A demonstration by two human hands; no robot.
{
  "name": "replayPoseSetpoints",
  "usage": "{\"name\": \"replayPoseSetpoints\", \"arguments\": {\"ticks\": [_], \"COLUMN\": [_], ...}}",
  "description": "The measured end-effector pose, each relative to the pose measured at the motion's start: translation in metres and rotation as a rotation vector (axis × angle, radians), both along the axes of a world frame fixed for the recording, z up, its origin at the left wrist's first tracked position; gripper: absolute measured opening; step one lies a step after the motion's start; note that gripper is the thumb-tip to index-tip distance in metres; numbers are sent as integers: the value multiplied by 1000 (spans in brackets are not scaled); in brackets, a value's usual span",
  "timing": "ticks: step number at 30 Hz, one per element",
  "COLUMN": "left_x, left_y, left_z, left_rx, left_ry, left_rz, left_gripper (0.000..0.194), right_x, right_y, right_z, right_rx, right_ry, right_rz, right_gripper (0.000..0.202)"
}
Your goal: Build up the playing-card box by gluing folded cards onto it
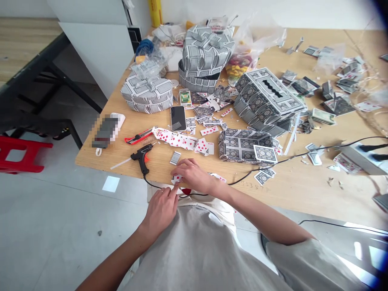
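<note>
At the table's front edge my right hand (192,174) rests with curled fingers on a small playing card (176,178), pressing it to the wood. My left hand (163,204) is just below, its index finger stretched to the card's lower edge and the other fingers bent; a ring is on one finger. A folded card piece (175,158) lies just beyond my right hand. Left of the hands is a black glue gun (141,158) with a red-orange trigger. Behind it lie a red cutter (140,136) and a row of overlapping red-suited cards (176,138).
An open card-woven box (232,151) stands right of the hands, with a larger slotted box (266,95) behind it. Lidded card boxes (147,95) stand at the back. A phone (178,118) lies mid-table. A black cable (251,173) crosses the front.
</note>
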State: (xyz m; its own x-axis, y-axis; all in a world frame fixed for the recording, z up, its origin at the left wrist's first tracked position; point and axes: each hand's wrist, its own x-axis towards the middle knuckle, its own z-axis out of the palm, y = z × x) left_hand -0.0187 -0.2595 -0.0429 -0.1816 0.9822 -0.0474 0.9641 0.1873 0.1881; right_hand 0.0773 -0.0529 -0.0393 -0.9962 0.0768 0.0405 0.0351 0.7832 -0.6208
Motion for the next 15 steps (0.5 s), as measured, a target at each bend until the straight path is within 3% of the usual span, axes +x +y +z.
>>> {"name": "replayPoseSetpoints", "arguments": {"ticks": [11,15], "left_x": [0,0], "left_y": [4,6], "left_z": [1,3], "left_rx": [42,85], "left_ry": [-24,-58], "left_rz": [-39,-15], "left_gripper": [35,33], "right_x": [2,7], "right_y": [-7,-6], "right_z": [-2,9], "right_rx": [117,22], "right_ry": [-8,86], "right_rz": [14,-36], "right_gripper": [25,32]}}
